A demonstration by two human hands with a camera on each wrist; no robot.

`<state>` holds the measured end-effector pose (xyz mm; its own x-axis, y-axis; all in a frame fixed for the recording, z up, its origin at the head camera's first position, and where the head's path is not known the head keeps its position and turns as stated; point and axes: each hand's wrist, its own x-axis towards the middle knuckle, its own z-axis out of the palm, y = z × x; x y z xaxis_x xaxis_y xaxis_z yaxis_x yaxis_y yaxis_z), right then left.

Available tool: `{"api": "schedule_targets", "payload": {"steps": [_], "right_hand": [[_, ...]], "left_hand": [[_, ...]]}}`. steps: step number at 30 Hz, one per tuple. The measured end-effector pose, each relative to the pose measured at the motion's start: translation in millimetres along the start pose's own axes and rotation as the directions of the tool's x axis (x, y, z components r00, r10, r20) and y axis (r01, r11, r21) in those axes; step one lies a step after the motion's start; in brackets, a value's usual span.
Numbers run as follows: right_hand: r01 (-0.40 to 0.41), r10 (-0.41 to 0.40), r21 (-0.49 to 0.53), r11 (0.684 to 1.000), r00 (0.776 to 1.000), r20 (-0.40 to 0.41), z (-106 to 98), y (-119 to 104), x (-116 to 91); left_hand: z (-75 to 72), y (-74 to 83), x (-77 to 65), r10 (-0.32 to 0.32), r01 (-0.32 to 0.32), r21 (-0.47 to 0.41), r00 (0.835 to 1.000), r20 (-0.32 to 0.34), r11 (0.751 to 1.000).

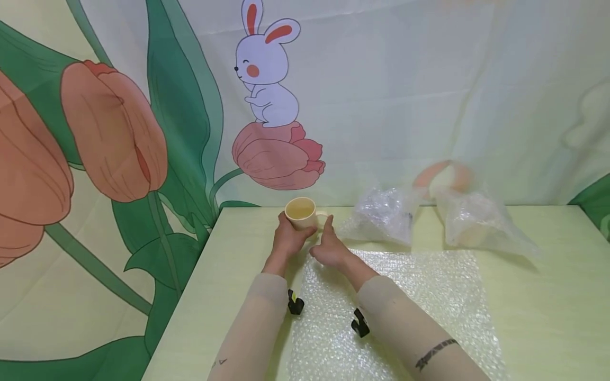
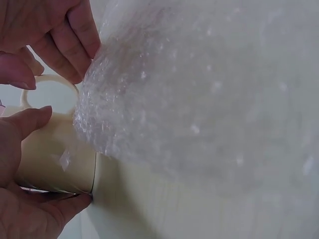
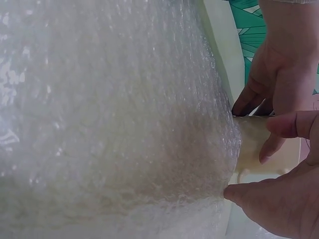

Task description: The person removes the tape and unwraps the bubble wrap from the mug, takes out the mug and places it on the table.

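A cream mug (image 1: 302,212) stands upright near the table's far edge, its handle on the right. My left hand (image 1: 287,238) grips the mug's body, thumb on the near side in the left wrist view. My right hand (image 1: 331,247) is beside the handle, with its index finger extended at it. In the right wrist view, a digit of that hand touches the edge of the bubble wrap sheet (image 3: 124,124). This clear sheet (image 1: 410,307) lies on the table under my forearms, its far left corner close to the mug. A small clear scrap (image 2: 65,159) shows on the mug.
Two clear plastic-wrapped bundles sit at the back: one bundle (image 1: 386,214) right of the mug, another bundle (image 1: 476,219) farther right. Behind the pale green table (image 1: 214,312) hangs a printed cloth (image 1: 381,95) with tulips and a rabbit.
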<state>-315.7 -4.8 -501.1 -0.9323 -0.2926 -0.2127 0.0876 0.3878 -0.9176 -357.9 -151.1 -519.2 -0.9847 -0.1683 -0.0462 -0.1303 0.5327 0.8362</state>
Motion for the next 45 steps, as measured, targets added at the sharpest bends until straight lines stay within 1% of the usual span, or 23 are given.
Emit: {"api": "schedule_targets", "payload": {"steps": [4, 6, 11, 14, 19, 24, 27, 35, 42, 45], "right_hand": [[0.014, -0.014, 0.003, 1.0, 1.0, 0.003, 0, -1, -1], [0.024, -0.024, 0.011, 1.0, 1.0, 0.002, 1, -1, -1], [0.04, -0.04, 0.019, 0.999, 0.999, 0.004, 1, -3, -4], [0.046, -0.046, -0.003, 0.999, 0.999, 0.008, 0, -6, -8], [0.047, -0.046, -0.063, 0.997, 0.999, 0.019, -3, -13, -19], [0.057, -0.053, -0.09, 0.994, 0.997, 0.048, -6, -16, -31], [0.062, -0.057, -0.09, 0.994, 0.997, 0.052, -10, -17, -39], [0.095, -0.094, -0.056, 0.994, 0.995, 0.018, -20, -15, -60], [0.105, -0.105, -0.041, 0.994, 0.994, -0.021, -27, -7, -76], [0.105, -0.106, -0.03, 0.994, 0.994, -0.035, -31, -5, -82]], "left_hand": [[-0.5, 0.8, -0.9, 0.043, -0.044, -0.02, 0.999, -0.029, 0.999], [-1.5, 2.0, -2.0, 0.054, -0.054, -0.019, 0.998, -0.036, 0.998], [-6.3, 7.6, -6.0, 0.045, -0.045, 0.014, 0.998, -0.034, 0.999], [-10.7, 12.1, -9.6, 0.045, -0.044, 0.026, 0.998, -0.037, 0.999], [-16.5, 19.0, -17.1, 0.069, -0.068, 0.021, 0.997, -0.045, 0.997], [-19.5, 25.0, -27.8, 0.087, -0.085, 0.044, 0.995, -0.047, 0.995], [-21.5, 29.4, -34.9, 0.104, -0.101, 0.052, 0.993, -0.05, 0.993], [-23.5, 39.9, -53.6, 0.141, -0.139, 0.069, 0.99, -0.03, 0.988], [-20.5, 46.3, -68.0, 0.216, -0.215, 0.061, 0.976, -0.019, 0.975], [-19.0, 50.9, -74.5, 0.235, -0.234, 0.053, 0.972, -0.008, 0.971]]}}
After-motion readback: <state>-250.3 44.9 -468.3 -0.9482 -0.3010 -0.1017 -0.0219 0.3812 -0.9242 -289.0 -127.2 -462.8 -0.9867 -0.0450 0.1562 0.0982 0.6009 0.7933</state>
